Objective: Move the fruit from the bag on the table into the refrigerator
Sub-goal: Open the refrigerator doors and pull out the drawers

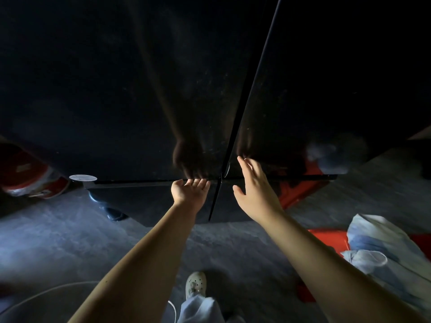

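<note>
The refrigerator [116, 101] doors look closed. The left hand [190, 191] touches the left door's lower edge, fingers loosely spread. The right hand [255, 190] lies flat and spread on the right door. No fruit is in view, so loading seems still ahead.

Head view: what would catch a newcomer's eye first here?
A dark, glossy refrigerator fills the upper frame. The left hand touches the lower edge of its left door, and the right hand spreads open at the right door. A pale bag on a red surface sits at the lower right.
</note>
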A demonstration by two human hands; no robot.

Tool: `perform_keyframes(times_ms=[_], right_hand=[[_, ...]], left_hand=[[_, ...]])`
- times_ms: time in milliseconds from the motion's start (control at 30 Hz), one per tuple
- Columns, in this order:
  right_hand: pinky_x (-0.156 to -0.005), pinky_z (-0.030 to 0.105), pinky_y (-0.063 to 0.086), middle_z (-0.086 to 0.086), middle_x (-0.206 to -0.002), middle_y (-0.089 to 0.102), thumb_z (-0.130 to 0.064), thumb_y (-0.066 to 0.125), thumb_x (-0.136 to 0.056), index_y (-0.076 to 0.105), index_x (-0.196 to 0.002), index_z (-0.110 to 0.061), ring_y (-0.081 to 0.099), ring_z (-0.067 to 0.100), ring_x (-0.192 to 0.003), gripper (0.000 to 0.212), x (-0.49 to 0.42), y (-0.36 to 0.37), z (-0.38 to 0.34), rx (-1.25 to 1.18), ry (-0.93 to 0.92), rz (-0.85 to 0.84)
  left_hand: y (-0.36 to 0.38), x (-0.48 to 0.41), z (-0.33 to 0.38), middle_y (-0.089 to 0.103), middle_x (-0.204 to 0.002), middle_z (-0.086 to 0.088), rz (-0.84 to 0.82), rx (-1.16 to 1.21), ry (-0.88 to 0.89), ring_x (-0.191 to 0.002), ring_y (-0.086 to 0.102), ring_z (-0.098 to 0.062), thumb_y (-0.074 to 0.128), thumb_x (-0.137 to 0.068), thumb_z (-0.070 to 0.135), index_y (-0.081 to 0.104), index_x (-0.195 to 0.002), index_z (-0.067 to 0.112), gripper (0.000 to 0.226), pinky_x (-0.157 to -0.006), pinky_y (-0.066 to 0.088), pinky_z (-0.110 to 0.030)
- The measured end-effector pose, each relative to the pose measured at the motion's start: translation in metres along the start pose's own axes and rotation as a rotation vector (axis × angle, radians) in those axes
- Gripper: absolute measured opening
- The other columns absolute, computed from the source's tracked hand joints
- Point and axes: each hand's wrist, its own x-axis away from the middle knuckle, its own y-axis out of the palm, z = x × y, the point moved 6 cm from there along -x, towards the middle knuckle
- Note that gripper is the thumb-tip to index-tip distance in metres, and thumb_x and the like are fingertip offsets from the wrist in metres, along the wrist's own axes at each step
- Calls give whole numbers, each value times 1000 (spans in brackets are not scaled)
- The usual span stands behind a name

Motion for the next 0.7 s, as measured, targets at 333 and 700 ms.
perform_keyframes(times_ms=[333,700], right_hand=[[-110,26,23,-5,-159,-5,-32,53,-93,1,-151,-25,4,13,-145,78,13,6,-2,-12,7,-91],[-107,32,36,-6,-157,-18,-38,55,-91,-10,-149,-30,5,14,-146,86,21,14,-20,-103,-41,-178]], left_hand=[[-1,12,-11,6,-157,16,-58,-11,-86,-141,13,2,22,-93,56,-3,-149,36,65,-114,9,-34],[-16,17,-10,7,-157,14,-39,-287,66,-141,17,0,25,-90,43,-1,-150,33,66,-115,10,-31]])
